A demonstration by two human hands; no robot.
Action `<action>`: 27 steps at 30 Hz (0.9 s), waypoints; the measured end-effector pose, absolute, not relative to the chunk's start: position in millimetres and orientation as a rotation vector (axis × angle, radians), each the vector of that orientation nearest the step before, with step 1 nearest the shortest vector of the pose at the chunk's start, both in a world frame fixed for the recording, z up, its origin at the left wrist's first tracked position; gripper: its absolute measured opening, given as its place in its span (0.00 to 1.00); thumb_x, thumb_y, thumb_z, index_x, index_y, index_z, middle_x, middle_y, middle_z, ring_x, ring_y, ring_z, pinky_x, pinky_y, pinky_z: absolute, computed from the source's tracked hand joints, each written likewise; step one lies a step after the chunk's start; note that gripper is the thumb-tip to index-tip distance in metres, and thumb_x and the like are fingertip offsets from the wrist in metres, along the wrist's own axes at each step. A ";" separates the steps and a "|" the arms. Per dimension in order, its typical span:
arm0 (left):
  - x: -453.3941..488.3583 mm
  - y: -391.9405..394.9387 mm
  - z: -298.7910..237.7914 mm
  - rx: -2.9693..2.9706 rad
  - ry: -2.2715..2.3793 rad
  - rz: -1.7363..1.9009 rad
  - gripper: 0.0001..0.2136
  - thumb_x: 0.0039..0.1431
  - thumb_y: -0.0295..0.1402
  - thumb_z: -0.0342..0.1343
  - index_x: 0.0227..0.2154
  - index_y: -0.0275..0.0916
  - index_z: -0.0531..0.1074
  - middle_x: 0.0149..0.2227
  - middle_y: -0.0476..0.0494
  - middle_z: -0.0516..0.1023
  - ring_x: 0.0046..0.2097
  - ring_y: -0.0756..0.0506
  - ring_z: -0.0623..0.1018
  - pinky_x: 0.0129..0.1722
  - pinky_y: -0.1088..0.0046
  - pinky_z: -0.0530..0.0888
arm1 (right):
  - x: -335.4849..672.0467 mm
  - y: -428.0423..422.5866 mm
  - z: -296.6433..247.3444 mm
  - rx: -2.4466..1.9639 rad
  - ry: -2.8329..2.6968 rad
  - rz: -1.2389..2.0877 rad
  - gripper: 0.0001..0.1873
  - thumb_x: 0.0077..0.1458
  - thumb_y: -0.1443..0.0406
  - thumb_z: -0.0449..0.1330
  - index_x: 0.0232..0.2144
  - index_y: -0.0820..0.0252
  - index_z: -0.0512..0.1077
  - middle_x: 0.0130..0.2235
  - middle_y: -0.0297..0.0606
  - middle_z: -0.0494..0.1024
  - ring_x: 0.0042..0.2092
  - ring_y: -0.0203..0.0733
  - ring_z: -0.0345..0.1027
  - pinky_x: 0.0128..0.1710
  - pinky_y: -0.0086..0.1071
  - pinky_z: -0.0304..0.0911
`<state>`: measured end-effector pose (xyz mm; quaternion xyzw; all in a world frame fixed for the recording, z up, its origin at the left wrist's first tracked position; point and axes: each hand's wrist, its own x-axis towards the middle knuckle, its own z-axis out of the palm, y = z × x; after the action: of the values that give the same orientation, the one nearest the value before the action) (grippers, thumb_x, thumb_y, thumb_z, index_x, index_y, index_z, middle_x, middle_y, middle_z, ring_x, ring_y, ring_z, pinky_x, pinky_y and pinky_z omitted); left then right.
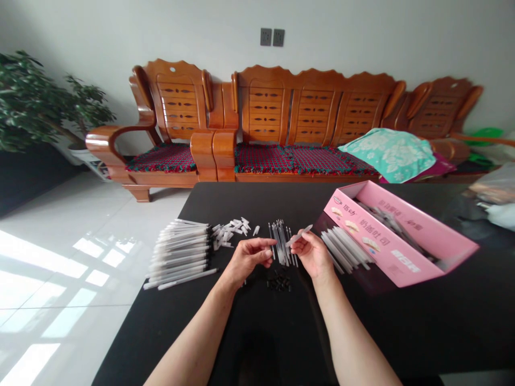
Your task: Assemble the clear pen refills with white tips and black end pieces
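Observation:
My right hand (pixel 313 253) grips a translucent white pen barrel (pixel 300 235) that points up and to the right. My left hand (pixel 250 256) is pinched, its fingertips reaching toward a bunch of thin pen refills (pixel 282 240) lying between both hands; what it pinches is too small to make out. A small heap of black tips (pixel 279 281) sits just in front of the hands. A stack of assembled white pens (pixel 179 252) lies to the left, with loose white caps (pixel 232 229) behind it. More empty barrels (pixel 345 249) lie right of my right hand.
A pink cardboard box (pixel 406 252) holding more pen parts lies on the black table (pixel 281 332) at the right. Plastic bags (pixel 497 195) sit at the far right edge. Beyond stand a wooden sofa (pixel 309 115), a wooden armchair (pixel 169 123) and a potted plant (pixel 36 104).

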<state>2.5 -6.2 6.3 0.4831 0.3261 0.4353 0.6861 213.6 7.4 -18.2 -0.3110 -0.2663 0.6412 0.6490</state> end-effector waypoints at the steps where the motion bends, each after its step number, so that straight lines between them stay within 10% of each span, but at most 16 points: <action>1: 3.7 -6.6 6.7 1.066 0.725 0.977 0.21 0.48 0.38 0.69 0.43 0.33 0.76 0.28 0.47 0.76 0.28 0.50 0.76 0.30 0.75 0.75 | 213.0 7.1 -17.8 -0.713 -0.613 1.452 0.04 0.49 0.66 0.66 0.30 0.61 0.76 0.27 0.39 0.83 0.25 0.41 0.78 0.24 0.28 0.75; 27: 14.6 -8.9 5.1 1.025 0.766 0.989 0.18 0.44 0.37 0.71 0.29 0.32 0.70 0.24 0.46 0.77 0.26 0.50 0.78 0.27 0.76 0.76 | 201.1 1.2 -10.0 -0.783 -0.790 1.438 0.09 0.49 0.65 0.67 0.32 0.62 0.72 0.27 0.39 0.82 0.24 0.43 0.77 0.22 0.31 0.74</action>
<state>14.6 -8.9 5.1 0.4584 0.3427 0.4423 0.6905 201.1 1.2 -10.0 -0.3398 -0.3427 0.6241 0.6145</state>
